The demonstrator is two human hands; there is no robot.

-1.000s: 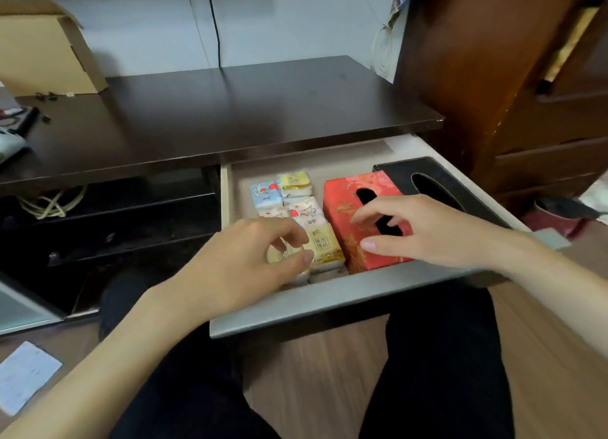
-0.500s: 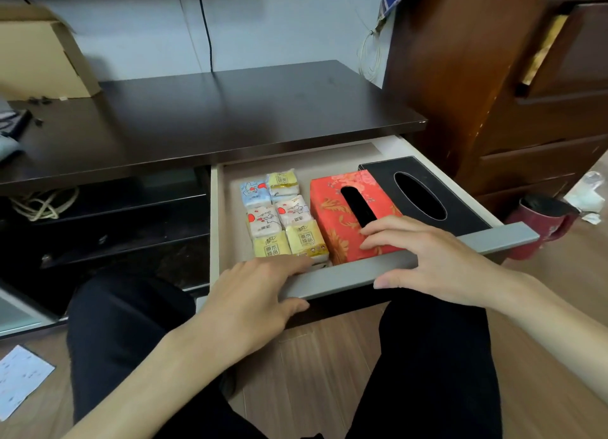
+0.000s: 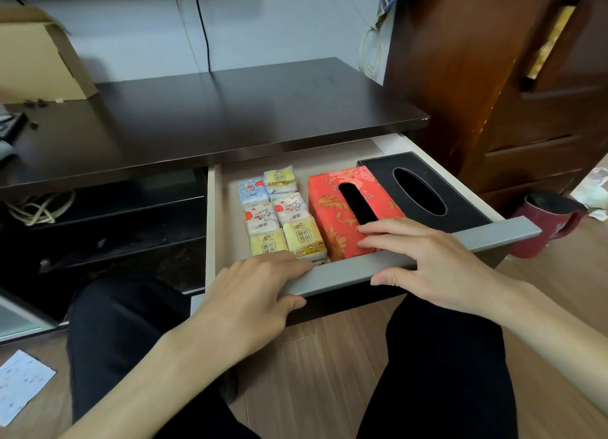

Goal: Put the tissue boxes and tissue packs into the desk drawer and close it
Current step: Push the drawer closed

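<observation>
The desk drawer (image 3: 493,234) stands pulled out under the dark desktop. Inside it, several small tissue packs (image 3: 279,215) lie in two rows at the left. A red patterned tissue box (image 3: 332,208) lies in the middle and a black tissue box (image 3: 460,208) at the right. My left hand (image 3: 250,294) rests on the grey drawer front near the packs, fingers over its top edge and thumb on its face. My right hand (image 3: 427,257) lies over the same front, its straight fingers reaching onto the red box and its thumb on the front face.
The dark desktop (image 3: 230,116) carries a cardboard box (image 3: 36,57) at the far left. A tall wooden cabinet (image 3: 493,77) stands right of the drawer, with a red mug (image 3: 546,221) on the floor beside it. My knees are below the drawer.
My left hand has come off the tissue packs and my right hand has drawn back from the red box's slot. Both now sit on the drawer front.
</observation>
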